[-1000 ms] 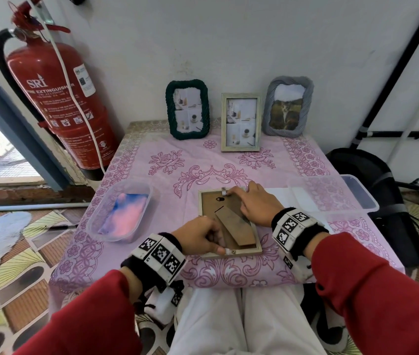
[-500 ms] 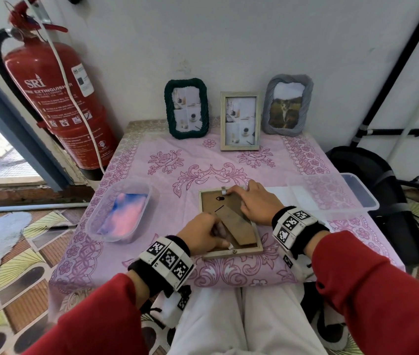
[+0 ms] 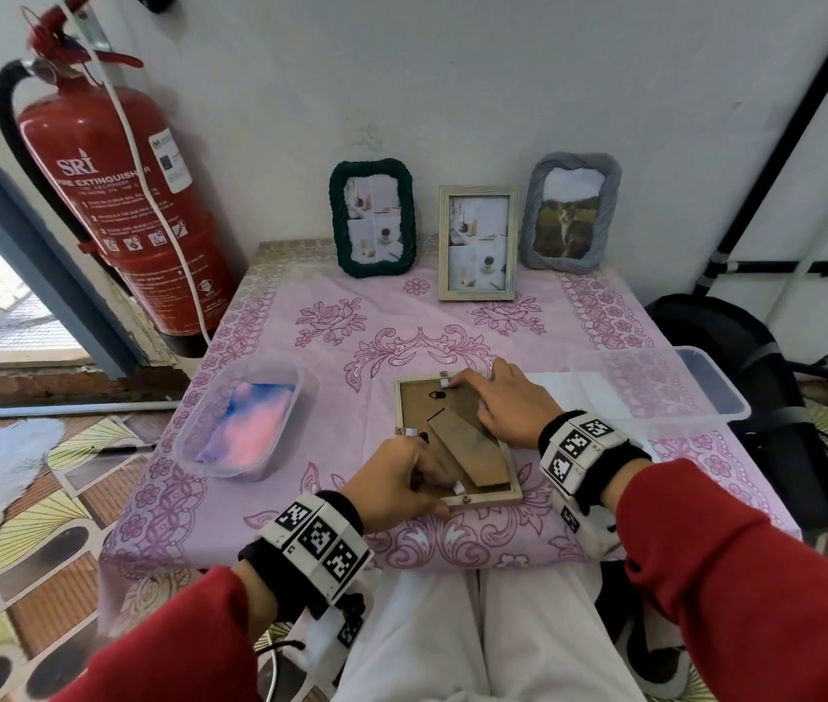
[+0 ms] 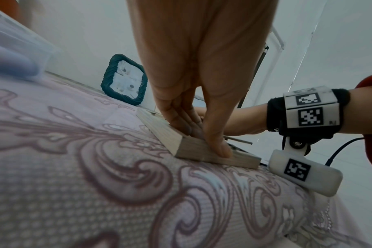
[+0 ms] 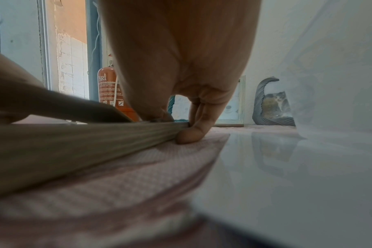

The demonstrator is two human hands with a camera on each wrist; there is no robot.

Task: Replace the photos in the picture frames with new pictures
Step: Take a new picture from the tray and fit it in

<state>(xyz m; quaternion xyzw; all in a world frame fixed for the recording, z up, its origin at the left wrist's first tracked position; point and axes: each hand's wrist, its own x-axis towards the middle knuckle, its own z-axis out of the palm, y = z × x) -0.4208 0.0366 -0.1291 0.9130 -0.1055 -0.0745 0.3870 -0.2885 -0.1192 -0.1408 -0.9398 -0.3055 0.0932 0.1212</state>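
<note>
Head view: pale wooden picture frame (image 3: 457, 438) lies face down on the pink floral cloth of the worktop (image 3: 381, 326), its brown backing board and folded easel stand (image 3: 467, 450) facing up. Left hand (image 3: 396, 481) grips the near-left corner, thumb on the outer edge, fingers (image 4: 181, 124) pressed on the back by a small white retaining tab (image 3: 458, 487). Right hand (image 3: 508, 400) lies on the far right side, forefinger stretched to the top tab (image 3: 444, 382); fingers extended, pressing rather than closed round anything. Backing board appears seated in the frame; whether the tabs are being loosened or fastened I cannot tell.

Three frames stand upright against the wall: dark green rope frame (image 3: 372, 217), plain pale frame (image 3: 477, 243), grey rope frame (image 3: 571, 212) with a cat photo.

Clear plastic tub (image 3: 244, 423) to the left holds a pink-and-blue print. Judgement: task early to midway; one frame in hand, others likely pending.
</note>
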